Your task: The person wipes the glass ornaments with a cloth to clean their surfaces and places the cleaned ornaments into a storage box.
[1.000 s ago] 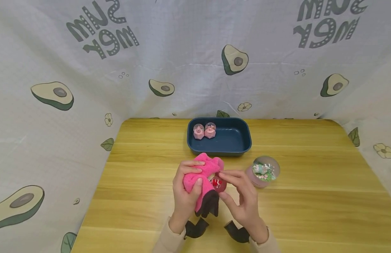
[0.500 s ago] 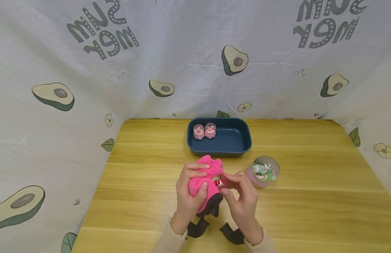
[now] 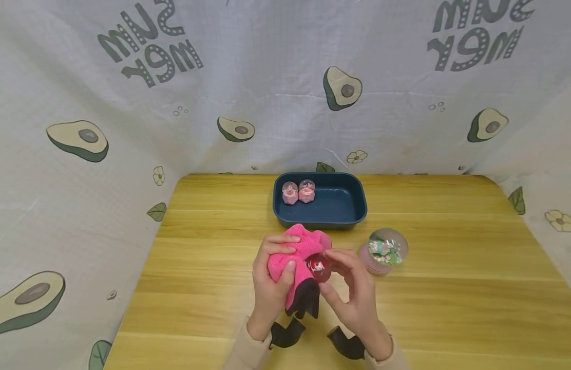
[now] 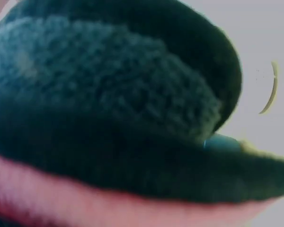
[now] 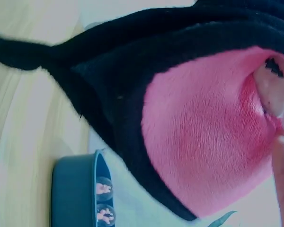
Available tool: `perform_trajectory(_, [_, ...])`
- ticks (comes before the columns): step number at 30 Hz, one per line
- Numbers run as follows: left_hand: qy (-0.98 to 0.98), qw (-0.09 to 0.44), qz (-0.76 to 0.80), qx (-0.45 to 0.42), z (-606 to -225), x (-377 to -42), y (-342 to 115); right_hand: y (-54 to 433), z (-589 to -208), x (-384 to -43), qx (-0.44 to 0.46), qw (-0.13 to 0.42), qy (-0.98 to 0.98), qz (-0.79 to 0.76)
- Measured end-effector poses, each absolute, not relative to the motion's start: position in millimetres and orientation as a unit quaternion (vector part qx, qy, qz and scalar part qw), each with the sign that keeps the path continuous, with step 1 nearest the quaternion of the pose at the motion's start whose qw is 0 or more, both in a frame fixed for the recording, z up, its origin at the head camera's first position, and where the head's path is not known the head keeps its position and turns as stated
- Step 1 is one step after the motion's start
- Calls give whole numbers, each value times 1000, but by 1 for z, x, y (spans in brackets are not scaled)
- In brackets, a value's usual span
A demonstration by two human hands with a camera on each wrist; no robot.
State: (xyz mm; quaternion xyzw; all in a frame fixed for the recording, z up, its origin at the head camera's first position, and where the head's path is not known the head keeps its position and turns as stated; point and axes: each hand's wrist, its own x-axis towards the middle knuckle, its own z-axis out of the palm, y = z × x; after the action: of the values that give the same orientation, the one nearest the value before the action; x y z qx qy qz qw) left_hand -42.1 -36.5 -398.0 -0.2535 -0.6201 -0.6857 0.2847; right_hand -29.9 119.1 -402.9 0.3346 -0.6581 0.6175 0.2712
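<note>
In the head view my left hand (image 3: 269,270) grips a bunched pink cloth (image 3: 292,262) with a dark edge, fingers over its top and thumb on the near side. The cloth lies against a small snow globe (image 3: 319,267) with a red-and-white figure inside, covering its left part. My right hand (image 3: 357,290) pinches the globe from the right between thumb and fingertips. Dark, blurred folds of the cloth (image 4: 113,80) fill most of the left wrist view. In the right wrist view the cloth (image 5: 203,137) spreads wide, with a finger (image 5: 281,170) at the right edge.
Behind the hands stands a dark blue bin (image 3: 336,205); two small pink-based snow globes (image 3: 298,192) sit in its left end. A larger globe (image 3: 384,252) on a pale pink base stands tilted in view, right of my right hand. A printed curtain (image 3: 276,77) hangs behind the wooden table (image 3: 452,246).
Both hands shifted slightly right and then back left with the cloth. The figure in the small globe shows at a changed angle. The bin and the larger globe have stayed put.
</note>
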Motion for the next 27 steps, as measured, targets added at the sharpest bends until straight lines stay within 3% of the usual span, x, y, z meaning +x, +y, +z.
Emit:
perform_trajectory(5, [-615,277,-693,-255,-395,-42,-37,118,-400,-34,381,313,-632,598])
perform_trajectory(10, [-629,290,-665,-279,-395,-42,-37,116,-402,-33,356,332,-636,599])
perform_trajectory(18, [-659,320,-599,-323,-397,-45,-36,116,-404,-24,230,282,-694,621])
perform_trajectory(27, [-629,288,-670,-269,-396,-43,-39,121,-403,-29,322,245,-644,650])
